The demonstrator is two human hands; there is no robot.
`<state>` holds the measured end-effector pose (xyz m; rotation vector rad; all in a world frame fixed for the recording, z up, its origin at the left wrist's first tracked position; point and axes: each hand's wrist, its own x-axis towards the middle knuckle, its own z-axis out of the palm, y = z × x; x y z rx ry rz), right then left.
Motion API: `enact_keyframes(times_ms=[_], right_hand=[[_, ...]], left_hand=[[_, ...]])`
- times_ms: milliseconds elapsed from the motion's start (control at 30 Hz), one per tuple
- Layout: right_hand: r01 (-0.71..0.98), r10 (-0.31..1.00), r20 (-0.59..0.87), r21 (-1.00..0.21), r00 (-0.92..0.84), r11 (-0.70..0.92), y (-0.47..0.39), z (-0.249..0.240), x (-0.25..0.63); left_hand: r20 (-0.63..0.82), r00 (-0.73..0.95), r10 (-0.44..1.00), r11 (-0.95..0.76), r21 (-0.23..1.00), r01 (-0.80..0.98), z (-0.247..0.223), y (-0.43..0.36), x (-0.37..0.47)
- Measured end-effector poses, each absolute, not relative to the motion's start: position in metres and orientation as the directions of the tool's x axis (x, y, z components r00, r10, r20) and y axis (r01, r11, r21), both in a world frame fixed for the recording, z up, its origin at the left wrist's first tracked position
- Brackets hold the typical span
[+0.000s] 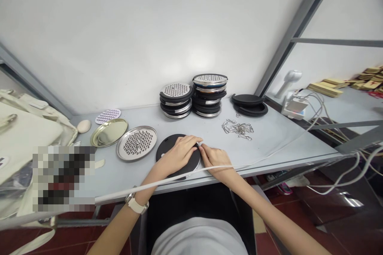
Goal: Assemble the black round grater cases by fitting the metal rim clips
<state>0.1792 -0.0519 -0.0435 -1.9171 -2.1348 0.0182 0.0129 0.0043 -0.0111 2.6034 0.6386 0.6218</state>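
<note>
A round black cover (pixel 164 142) lies at the table's front edge, with some silvery rim showing at its right side. My left hand (pixel 179 153) is closed over its top, its fingers reaching to the right edge. At that same edge my right hand (pixel 217 161) is closed in a pinch on a small silvery metal piece (pixel 198 144), mostly hidden by fingertips. Both hands' fingertips nearly meet there. To the left lie a round metal grater plate (pixel 137 143), a shiny gold-toned round lid (pixel 109 132) and a white perforated disc (pixel 108 116).
Two stacks of round graters (pixel 176 91) with black rims stand by the wall. Loose metal clips (pixel 239 128) and black covers (pixel 249 101) lie to the right. A white cable (pixel 260 155) crosses before my arms. A pale bag (pixel 32 127) sits at left, a white scanner (pixel 289 81) at right.
</note>
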Motion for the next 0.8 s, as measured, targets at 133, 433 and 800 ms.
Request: enact_keyframes(times_ms=[133,433,800], right_hand=[[0.972,0.983,0.169,-0.212,-0.070,0.105,-0.0503,-0.0431,0.1796],[0.962,0.987,0.150,-0.252,-0.063,0.100,-0.0518,-0.0398,0.1810],[0.955,0.990,0.137,-0.285,-0.047,0.084,-0.0532,-0.0371,0.1814]], left_hand=[[0.337,0.803,0.491,-0.836,0.443,0.324,-0.0086,0.0029,0.0129],[0.339,0.817,0.466,-0.851,0.424,0.309,-0.0137,0.0046,0.0126],[0.314,0.827,0.466,-0.848,0.424,0.317,-0.0128,0.0051,0.0144]])
